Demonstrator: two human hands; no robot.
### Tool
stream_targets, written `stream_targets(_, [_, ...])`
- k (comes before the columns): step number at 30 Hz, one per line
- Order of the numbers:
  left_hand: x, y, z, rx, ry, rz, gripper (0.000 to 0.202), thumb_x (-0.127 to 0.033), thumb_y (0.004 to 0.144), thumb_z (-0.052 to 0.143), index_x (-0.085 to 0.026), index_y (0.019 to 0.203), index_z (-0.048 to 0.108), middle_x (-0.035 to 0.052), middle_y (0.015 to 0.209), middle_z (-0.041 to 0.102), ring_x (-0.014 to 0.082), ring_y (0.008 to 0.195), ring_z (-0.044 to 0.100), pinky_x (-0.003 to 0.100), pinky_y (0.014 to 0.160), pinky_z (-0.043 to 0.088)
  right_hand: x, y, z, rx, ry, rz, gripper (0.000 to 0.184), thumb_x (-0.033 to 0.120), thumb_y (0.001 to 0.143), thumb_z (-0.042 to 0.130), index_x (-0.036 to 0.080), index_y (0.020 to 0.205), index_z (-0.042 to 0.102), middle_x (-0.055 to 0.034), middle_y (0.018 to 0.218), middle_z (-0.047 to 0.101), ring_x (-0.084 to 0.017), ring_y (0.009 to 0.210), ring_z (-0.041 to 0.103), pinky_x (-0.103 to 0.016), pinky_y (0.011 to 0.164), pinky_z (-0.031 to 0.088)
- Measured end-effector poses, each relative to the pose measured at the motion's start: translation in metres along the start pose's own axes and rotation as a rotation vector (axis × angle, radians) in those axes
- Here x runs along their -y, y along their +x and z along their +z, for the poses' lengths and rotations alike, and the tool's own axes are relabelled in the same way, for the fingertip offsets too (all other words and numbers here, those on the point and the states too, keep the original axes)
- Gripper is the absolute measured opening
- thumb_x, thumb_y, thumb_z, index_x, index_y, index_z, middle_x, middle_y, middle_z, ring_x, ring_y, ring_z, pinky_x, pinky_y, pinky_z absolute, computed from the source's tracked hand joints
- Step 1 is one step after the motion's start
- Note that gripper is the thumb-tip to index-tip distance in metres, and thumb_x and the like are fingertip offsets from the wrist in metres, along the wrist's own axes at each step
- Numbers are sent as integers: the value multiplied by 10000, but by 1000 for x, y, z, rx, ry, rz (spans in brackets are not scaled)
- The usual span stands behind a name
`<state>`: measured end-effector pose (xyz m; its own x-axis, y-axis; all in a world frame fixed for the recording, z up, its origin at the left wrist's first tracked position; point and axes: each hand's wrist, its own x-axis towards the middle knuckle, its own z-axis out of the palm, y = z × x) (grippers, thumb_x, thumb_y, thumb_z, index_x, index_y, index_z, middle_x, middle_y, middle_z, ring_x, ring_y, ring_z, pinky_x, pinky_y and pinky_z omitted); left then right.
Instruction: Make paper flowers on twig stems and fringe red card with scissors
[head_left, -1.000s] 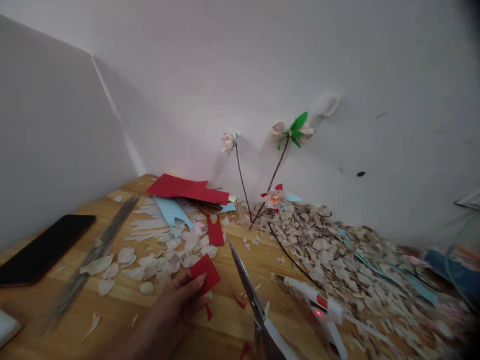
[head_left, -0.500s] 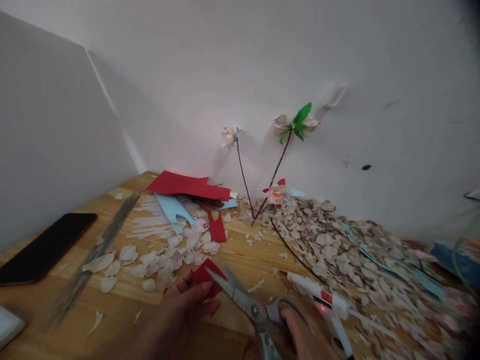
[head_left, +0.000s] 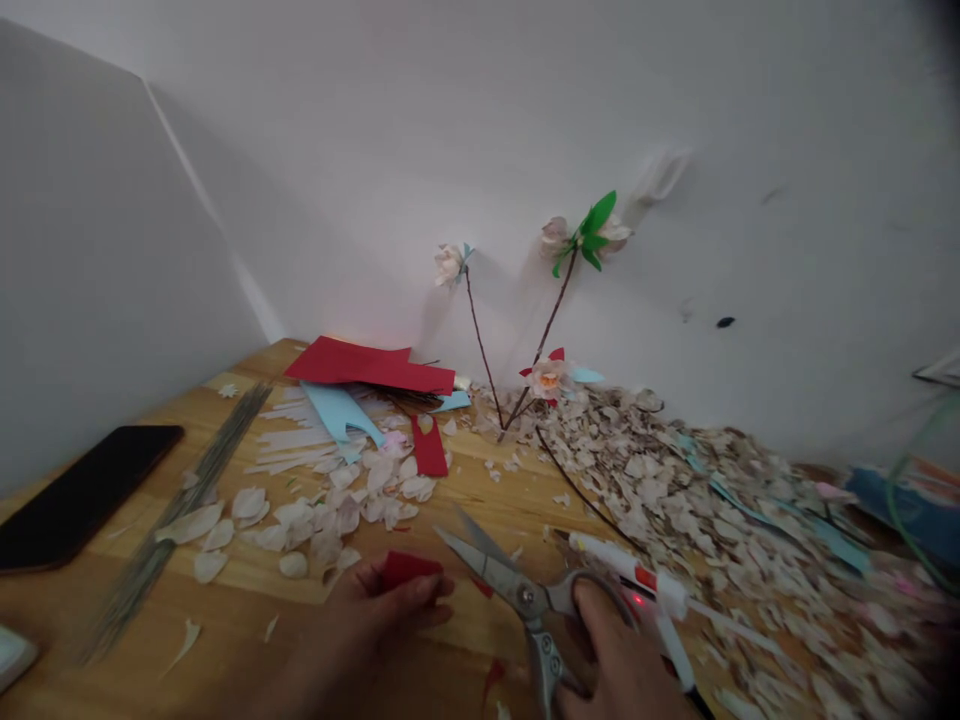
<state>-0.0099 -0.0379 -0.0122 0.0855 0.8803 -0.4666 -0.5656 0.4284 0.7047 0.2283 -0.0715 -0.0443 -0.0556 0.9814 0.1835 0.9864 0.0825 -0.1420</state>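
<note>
My left hand (head_left: 375, 620) pinches a small piece of red paper (head_left: 406, 569) just above the wooden table (head_left: 480, 500), at the bottom middle. My right hand (head_left: 619, 665) grips the handles of metal scissors (head_left: 510, 585). Their blades are parted and point left towards the red piece, a little short of it. A small red scrap (head_left: 491, 680) lies on the table below the scissors.
A white glue gun (head_left: 637, 590) with a red light lies right of the scissors. A heap of pale petal scraps (head_left: 712, 500) fills the right. Paper flowers on stems (head_left: 555, 290) lean on the wall. Red sheets (head_left: 367, 365), blue paper (head_left: 341, 412), thin wires (head_left: 176, 510) and a black phone (head_left: 79, 495) lie left.
My right hand has swung the scissors from pointing away to pointing left at the red piece, with the blades parted. My left hand lowered the paper slightly.
</note>
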Motion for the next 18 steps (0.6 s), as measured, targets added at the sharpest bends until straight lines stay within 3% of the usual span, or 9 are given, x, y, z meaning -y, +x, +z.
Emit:
stream_targets(4, [0, 1, -1, 58, 146, 20, 120, -137, 563, 829, -143, 628, 728, 72, 626, 752, 181, 623, 694, 195, 507, 525, -21, -7, 21, -42, -31, -130, 531, 207, 741, 462, 115, 1261, 407, -180, 1258, 573, -308, 1142, 555, -417, 917, 461])
stream_targets(8, [3, 5, -3, 92, 219, 25, 91, -189, 618, 793, -145, 684, 747, 96, 736, 768, 226, 692, 703, 223, 479, 524, -22, -9, 24, -142, 9, -85, 614, 262, 778, 434, 75, 1336, 261, -209, 1333, 490, -311, 1227, 473, -442, 981, 414])
stream_targets(14, [6, 12, -9, 101, 209, 36, 101, -207, 614, 805, -152, 667, 739, 70, 683, 751, 176, 616, 656, 207, 480, 499, 2, -4, 0, 48, 30, 4, 584, 349, 704, 565, 124, 1225, 426, -203, 1244, 559, -369, 1153, 524, -488, 889, 483])
stream_targets(18, [10, 17, -13, 85, 203, 52, 153, -249, 598, 819, -153, 672, 726, 43, 630, 728, 160, 597, 636, 195, 486, 482, 12, -14, 4, -61, -9, 13, 594, 314, 672, 589, 146, 1223, 444, -189, 1277, 549, -376, 1178, 507, -501, 943, 442])
